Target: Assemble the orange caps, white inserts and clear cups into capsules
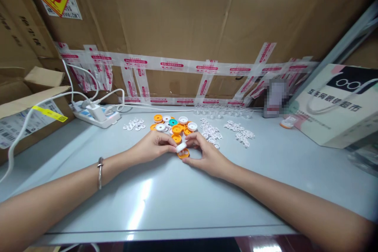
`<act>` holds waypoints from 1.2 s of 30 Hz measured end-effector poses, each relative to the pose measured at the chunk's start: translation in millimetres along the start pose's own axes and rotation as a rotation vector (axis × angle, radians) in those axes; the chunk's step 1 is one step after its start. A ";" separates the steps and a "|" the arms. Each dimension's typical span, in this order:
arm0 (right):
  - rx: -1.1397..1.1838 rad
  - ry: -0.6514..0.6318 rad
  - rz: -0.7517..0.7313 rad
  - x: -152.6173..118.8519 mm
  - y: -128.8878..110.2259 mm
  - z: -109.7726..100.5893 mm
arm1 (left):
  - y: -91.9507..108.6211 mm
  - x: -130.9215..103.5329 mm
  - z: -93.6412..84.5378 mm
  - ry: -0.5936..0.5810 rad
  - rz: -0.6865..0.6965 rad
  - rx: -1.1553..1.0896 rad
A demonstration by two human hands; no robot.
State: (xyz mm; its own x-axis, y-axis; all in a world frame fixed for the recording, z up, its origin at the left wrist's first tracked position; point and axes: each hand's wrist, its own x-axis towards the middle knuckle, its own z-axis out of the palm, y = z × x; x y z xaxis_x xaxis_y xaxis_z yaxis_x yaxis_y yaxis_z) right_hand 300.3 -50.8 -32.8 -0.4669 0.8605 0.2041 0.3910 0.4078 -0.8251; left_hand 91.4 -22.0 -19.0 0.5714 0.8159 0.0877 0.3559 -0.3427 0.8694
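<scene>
Between the thumb and fingers of my left hand [156, 145] is a small round white piece [181, 147], tilted. My right hand [203, 153] curves round the near side of an orange ring-shaped piece [183, 154], its thumb and fingertips at the ring's edges. The white piece is just above this ring. Behind my hands lies a pile of round caps, among them an orange cap [176, 129], a white cap [183, 120] and a teal cap [173, 122]. White flat cut-out pieces [210, 130] spread to the right of the pile.
Small white parts [134, 125] lie left of the pile; clear cups [223, 111] stand behind. A power strip [97, 114] with cables and an open carton [35, 118] are left. A blurred phone-like object [275, 98] and a paper bag [333, 106] stand right.
</scene>
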 end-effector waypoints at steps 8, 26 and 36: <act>0.052 0.009 -0.010 -0.1 0.6 1.6 | -2.1 0.5 0.0 -0.010 0.075 0.104; 0.042 0.022 0.006 0.2 4.5 2.6 | -4.3 -6.6 7.6 -0.003 0.581 0.611; 0.036 0.037 0.007 1.1 5.3 4.4 | -8.4 -6.9 7.9 -0.005 0.726 0.896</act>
State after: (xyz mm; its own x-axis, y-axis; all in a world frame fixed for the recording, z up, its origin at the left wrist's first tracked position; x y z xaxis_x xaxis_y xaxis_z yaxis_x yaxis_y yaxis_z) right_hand 298.3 -49.1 -39.2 -0.4345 0.8743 0.2164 0.3653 0.3907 -0.8450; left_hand 90.3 -28.4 -30.7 0.8589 0.2899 0.4222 0.3382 -0.9401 -0.0425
